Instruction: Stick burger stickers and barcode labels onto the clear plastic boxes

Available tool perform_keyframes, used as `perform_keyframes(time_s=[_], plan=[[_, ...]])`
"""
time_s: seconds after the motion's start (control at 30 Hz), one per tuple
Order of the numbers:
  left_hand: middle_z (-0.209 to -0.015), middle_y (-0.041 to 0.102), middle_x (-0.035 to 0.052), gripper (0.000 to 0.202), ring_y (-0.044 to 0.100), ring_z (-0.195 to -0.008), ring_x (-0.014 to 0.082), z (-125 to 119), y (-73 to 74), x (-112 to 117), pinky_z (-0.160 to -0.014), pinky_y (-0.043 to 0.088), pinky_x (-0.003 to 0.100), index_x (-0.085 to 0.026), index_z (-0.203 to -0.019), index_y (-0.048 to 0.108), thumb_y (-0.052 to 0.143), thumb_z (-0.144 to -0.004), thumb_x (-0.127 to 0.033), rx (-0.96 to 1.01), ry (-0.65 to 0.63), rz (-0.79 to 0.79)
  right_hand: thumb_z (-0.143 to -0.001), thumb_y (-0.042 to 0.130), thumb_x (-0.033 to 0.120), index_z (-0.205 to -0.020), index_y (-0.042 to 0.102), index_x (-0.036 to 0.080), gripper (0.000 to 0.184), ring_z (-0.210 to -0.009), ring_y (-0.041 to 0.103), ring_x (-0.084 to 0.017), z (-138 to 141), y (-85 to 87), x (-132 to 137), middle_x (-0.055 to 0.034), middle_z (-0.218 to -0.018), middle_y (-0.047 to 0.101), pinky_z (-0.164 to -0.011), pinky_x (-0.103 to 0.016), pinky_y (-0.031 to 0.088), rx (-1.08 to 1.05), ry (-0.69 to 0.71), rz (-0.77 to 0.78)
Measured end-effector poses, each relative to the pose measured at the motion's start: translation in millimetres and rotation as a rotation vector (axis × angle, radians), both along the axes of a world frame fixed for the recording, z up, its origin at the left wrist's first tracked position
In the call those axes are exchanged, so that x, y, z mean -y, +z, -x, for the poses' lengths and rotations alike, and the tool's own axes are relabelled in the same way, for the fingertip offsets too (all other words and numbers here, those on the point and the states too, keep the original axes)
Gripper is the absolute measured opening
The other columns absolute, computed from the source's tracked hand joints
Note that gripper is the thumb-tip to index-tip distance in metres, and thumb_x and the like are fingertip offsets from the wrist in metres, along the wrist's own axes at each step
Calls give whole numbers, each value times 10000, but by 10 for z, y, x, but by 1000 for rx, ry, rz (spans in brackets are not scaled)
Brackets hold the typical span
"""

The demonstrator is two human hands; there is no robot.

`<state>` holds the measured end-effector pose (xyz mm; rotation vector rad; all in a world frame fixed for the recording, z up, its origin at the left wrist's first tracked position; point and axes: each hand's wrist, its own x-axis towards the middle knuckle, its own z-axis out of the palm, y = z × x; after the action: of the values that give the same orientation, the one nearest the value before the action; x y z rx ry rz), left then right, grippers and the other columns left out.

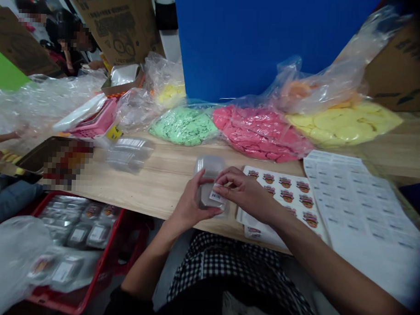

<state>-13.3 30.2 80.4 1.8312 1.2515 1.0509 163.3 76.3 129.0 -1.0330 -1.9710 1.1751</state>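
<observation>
My left hand (189, 203) grips the near part of a clear plastic box (209, 164) at the table's front edge, thumb below and fingers along its left side. My right hand (239, 186) pinches a small white barcode label (216, 196) against the box's face. Whether the label is stuck down along its whole length cannot be made out. Just right of the box lie sheets of round cartoon stickers (286, 195), partly under my right forearm. Further right spread sheets of white printed labels (353, 199).
Behind the box lie plastic bags of green pieces (185, 124), red pieces (262, 131) and yellow pieces (345, 123). Stacked clear lids (129, 152) rest to the left. Below left, a red crate (116, 237) holds labelled boxes. A blue panel (262, 44) stands behind; other people are at far left.
</observation>
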Motion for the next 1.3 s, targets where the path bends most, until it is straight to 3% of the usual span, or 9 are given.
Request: perform_keyframes(time_s=[0.43,0.8,1.0,1.1,1.17,1.3], plan=[[-1315,461,106,1001,453,-1215,272,75,-41,23,-1026,366,486,-295,-1412,134,773,-643,-270,33,-11,6,-790,584,284,-704,599,194,125,-874,501,-183,171,15,-109,-33,-828,535,-781,-339,397,172,138,-129],[-1314,462,111,1003,462,-1208,278,74,-30,31,-1022,366,489,-288,-1413,143,776,-636,-286,32,1,41,-786,588,273,-700,606,199,115,-881,488,-199,209,-55,-85,-35,-824,535,-779,-363,379,234,103,-208],[-1314,458,103,982,457,-1207,262,74,-52,21,-1015,377,477,-299,-1409,134,763,-655,-276,38,-4,26,-754,626,275,-801,624,213,78,-920,479,-235,218,-124,-27,-57,-909,543,-780,-388,363,302,10,-258],[-1306,461,100,969,462,-1198,248,86,-37,12,-1003,391,470,-307,-1410,118,749,-676,-289,30,-16,15,-727,654,313,-1061,570,233,354,-928,484,-246,243,-171,-12,-65,-952,546,-780,-390,372,250,-54,-305],[-1307,456,97,915,439,-1213,246,105,-13,7,-1017,376,472,-312,-1401,173,743,-685,-309,-27,-27,-22,-727,651,332,-1134,519,215,443,-892,495,-235,213,-223,-43,-67,-927,547,-767,-377,387,175,-135,-311],[-1286,461,70,555,400,-1223,236,160,14,2,-1034,354,457,-304,-1242,473,696,-735,-341,-168,-82,-157,-820,518,328,-886,576,202,153,-806,512,-197,-134,-432,-201,-55,-830,556,-733,-333,400,94,-398,-302]])
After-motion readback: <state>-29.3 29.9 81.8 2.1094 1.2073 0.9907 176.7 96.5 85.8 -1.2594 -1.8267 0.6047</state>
